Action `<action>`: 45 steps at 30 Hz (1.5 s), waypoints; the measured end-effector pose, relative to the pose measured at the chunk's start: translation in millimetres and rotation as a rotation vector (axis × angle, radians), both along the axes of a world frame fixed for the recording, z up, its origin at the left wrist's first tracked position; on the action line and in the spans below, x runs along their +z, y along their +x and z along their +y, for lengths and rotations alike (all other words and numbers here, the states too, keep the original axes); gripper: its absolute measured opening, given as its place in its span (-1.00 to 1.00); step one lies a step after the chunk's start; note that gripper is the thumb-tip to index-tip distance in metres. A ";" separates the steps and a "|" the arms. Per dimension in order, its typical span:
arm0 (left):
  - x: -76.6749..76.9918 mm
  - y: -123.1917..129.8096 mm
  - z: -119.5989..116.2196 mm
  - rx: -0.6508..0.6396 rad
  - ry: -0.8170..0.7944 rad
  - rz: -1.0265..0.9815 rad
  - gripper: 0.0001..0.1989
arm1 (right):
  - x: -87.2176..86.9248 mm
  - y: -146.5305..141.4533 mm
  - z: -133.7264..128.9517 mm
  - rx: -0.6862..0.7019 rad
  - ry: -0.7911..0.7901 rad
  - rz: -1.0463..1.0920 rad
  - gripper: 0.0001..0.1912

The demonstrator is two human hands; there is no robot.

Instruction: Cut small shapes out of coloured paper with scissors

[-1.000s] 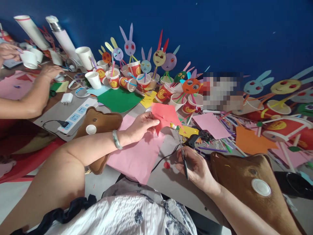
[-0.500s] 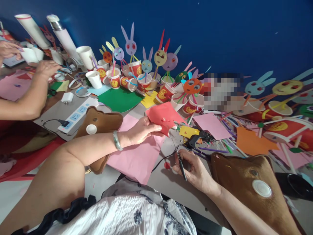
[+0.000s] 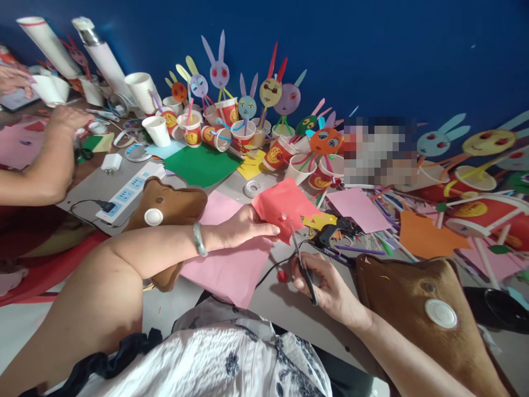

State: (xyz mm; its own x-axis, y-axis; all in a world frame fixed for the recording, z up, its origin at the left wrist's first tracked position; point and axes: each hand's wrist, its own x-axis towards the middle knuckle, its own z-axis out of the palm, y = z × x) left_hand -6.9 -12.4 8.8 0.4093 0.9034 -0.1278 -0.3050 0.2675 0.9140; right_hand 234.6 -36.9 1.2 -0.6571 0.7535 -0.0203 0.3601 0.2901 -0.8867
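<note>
My left hand (image 3: pixel 250 225) pinches a sheet of red paper (image 3: pixel 285 199) by its near left edge, holding it above the table. Scissors (image 3: pixel 303 271) are gripped in my right hand (image 3: pixel 324 284), their blades pointing up at the paper's lower part. A small hole shows in the paper near the blade tips. Under my left hand lies a large pink sheet (image 3: pixel 225 270). A small red paper disc (image 3: pixel 282 276) rests on the table just left of my right hand.
Paper cups with rabbit-faced figures (image 3: pixel 248 107) line the blue wall. A black glue gun (image 3: pixel 330 234) lies beyond my right hand. Brown cushions (image 3: pixel 413 292) flank my arms. A power strip (image 3: pixel 130 193) is at left, near another person's arm (image 3: pixel 45 160).
The red paper has shifted slightly right and turned in my left hand. The scissor blades now overlap the paper near the hole. A tape roll behind the paper has come into view.
</note>
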 end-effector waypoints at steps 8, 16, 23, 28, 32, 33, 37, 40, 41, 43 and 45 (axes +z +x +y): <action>2.0 -0.1 -1.1 -0.014 0.131 0.133 -0.71 | 2.5 -1.8 -0.8 0.001 -0.034 -0.020 -0.36; -6.1 0.0 -0.5 -0.014 0.156 0.144 -0.74 | 0.1 -0.2 0.2 0.012 -0.066 -0.024 -0.36; -4.1 -0.8 -0.3 -0.017 0.137 0.145 -0.71 | 2.2 -0.1 0.1 0.007 -0.074 -0.037 -0.34; -3.5 -1.0 -0.2 -0.025 0.125 0.148 -0.74 | 5.1 -0.7 0.8 0.007 -0.069 -0.055 -0.30; -3.6 -1.1 -0.5 -0.011 0.114 0.145 -0.75 | 6.2 -1.2 1.0 0.015 -0.072 -0.051 -0.29; -3.4 -1.1 -0.6 -0.016 0.109 0.144 -0.75 | 6.2 -1.2 1.0 0.019 -0.075 -0.048 -0.29; -1.3 -1.0 -0.7 -0.026 0.078 0.106 -0.73 | 5.2 -0.2 1.2 0.021 -0.079 -0.042 -0.29; 0.8 -1.6 -0.6 -0.056 0.049 0.080 -0.73 | 2.8 1.7 1.7 0.029 -0.086 -0.047 -0.30; 1.6 -1.9 -0.5 -0.069 0.042 0.078 -0.74 | 1.9 2.4 1.8 0.030 -0.083 -0.050 -0.31; 3.1 -2.7 -0.3 -0.083 0.038 0.086 -0.77 | 0.2 3.6 2.0 0.026 -0.066 -0.061 -0.32; 4.5 -3.3 0.0 -0.084 0.049 0.110 -0.79 | -0.6 4.2 2.0 0.021 -0.054 -0.068 -0.32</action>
State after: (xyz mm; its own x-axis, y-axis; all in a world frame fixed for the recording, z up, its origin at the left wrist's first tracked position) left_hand -10.1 -12.4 13.3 0.4698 0.8728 -0.1323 -0.1809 0.2419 0.9533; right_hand 238.8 -35.0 0.6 -0.6684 0.7363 -0.1057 0.4146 0.2507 -0.8748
